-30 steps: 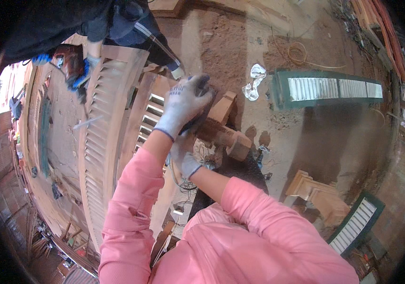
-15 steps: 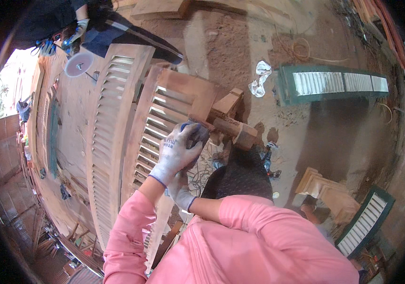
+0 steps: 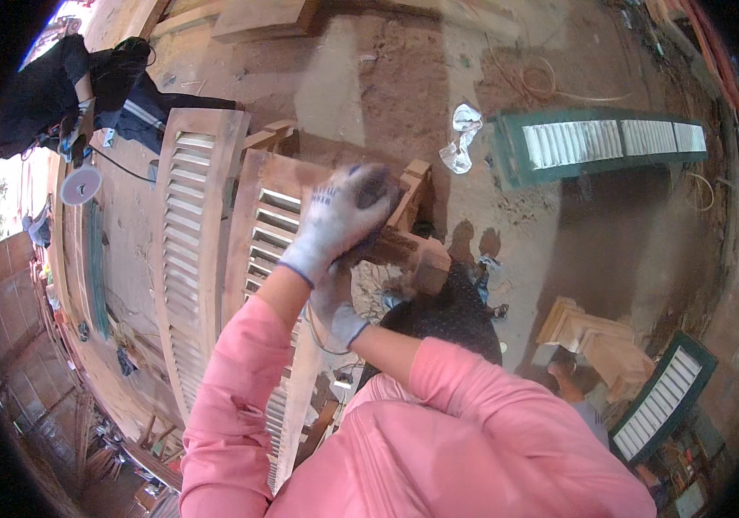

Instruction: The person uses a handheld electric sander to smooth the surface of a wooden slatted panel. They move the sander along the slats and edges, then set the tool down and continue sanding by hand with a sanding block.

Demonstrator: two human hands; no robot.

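Bare wood fills my head view: a louvred shutter [image 3: 257,250] lies slanted below me, a second shutter [image 3: 192,224] just beside it on its left. My gloved left hand [image 3: 339,216] is curled and pressed on the shutter's upper end, blurred, so I cannot tell what it grips. My right hand [image 3: 335,306] sits under it, mostly hidden, against the slats.

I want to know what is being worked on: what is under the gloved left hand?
Under the left hand lies a bare wooden louvred shutter. The glove is blurred and covers whatever it grips, so any tool there cannot be seen.
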